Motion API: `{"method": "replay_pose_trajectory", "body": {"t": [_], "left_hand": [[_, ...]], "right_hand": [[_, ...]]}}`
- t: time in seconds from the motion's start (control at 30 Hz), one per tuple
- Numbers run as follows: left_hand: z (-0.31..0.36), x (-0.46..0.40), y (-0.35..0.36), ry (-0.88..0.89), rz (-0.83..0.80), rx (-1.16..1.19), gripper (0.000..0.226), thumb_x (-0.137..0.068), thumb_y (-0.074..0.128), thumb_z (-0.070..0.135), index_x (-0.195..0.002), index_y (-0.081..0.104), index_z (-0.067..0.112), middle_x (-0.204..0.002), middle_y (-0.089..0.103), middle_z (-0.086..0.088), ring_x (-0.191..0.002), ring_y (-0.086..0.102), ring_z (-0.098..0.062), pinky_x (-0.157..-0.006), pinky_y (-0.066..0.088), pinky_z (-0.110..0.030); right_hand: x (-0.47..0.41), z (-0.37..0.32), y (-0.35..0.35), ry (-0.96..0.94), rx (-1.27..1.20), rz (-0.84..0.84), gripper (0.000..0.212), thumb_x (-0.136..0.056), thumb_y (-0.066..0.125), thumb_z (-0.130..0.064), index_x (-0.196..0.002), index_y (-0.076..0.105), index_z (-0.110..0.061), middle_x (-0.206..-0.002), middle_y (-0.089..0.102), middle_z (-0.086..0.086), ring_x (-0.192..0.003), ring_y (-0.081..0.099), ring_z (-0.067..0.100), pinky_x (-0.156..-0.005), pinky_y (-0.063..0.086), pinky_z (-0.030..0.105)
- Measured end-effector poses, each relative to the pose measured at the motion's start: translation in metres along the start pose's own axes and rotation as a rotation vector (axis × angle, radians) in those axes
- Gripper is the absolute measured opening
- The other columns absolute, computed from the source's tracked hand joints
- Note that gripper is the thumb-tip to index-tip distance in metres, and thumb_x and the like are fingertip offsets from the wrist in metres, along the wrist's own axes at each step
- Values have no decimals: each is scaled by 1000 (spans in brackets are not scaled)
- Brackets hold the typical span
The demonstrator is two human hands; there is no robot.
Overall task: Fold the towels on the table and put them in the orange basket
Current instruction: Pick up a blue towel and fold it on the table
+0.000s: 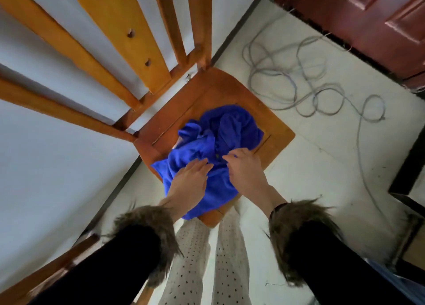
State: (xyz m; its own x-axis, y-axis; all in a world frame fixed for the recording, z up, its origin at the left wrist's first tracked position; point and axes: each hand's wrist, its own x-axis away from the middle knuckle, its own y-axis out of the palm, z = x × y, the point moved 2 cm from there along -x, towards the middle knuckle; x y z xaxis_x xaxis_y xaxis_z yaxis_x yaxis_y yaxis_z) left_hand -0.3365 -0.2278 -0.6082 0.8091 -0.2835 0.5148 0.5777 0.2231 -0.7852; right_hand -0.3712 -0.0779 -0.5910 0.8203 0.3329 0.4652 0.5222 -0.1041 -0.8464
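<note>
A crumpled bright blue towel (220, 134) lies in a heap on the seat of a wooden chair (278, 130), its near part hanging over the seat's front corner. My left hand (190, 183) rests flat on the towel's near left part, fingers stretched out together. My right hand (243, 169) lies on the towel just to the right, fingers curled down into the cloth; whether it grips a fold I cannot tell. No orange basket is in view.
The chair's slatted back (128, 42) rises at the upper left against a white wall. A grey cable (299, 79) lies in loops on the pale tiled floor to the right. A dark red door (368, 17) stands at the top right.
</note>
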Motion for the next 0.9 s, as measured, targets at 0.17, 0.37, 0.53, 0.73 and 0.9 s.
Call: {"method": "replay_pose_trajectory", "body": {"t": [0.17, 0.37, 0.53, 0.73, 0.9], "left_hand": [[-13, -46, 31, -110, 95, -37, 40, -95, 41, 24, -136, 42, 24, -133, 46, -1, -120, 41, -22, -93, 31, -34], [-10, -56, 25, -84, 144, 46, 22, -90, 55, 26, -105, 63, 13, -113, 56, -9, -106, 48, -30, -85, 35, -40], [5, -29, -32, 10, 277, 391, 15, -74, 57, 19, -74, 58, 4, -80, 62, -8, -79, 54, -29, -77, 43, -42], [22, 21, -129, -64, 486, 616, 19, -63, 55, 16, -63, 43, 31, -56, 51, 15, -68, 47, -4, -59, 29, -13], [33, 83, -216, 25, 577, 596, 27, -69, 60, 11, -70, 38, 29, -51, 39, 16, -58, 45, 11, -55, 33, -6]], "right_hand": [[-40, 14, 38, -36, 259, -7, 24, -88, 57, -33, -112, 61, -27, -127, 42, 4, -123, 36, 26, -102, 27, 47], [-35, 14, 30, -150, 50, 208, 7, -69, 77, -26, -70, 73, -21, -91, 63, 2, -91, 61, 26, -81, 46, 42], [-14, 14, -22, -292, -178, 294, 8, -73, 70, -15, -68, 71, -9, -94, 71, 7, -104, 64, 26, -96, 42, 52], [9, -18, -113, -241, -470, 186, 11, -83, 65, -8, -83, 64, 3, -69, 63, 12, -65, 55, 20, -90, 48, 39], [37, -49, -205, -223, -474, 172, 14, -87, 61, -9, -95, 64, 2, -87, 63, 12, -80, 59, 26, -74, 45, 30]]}}
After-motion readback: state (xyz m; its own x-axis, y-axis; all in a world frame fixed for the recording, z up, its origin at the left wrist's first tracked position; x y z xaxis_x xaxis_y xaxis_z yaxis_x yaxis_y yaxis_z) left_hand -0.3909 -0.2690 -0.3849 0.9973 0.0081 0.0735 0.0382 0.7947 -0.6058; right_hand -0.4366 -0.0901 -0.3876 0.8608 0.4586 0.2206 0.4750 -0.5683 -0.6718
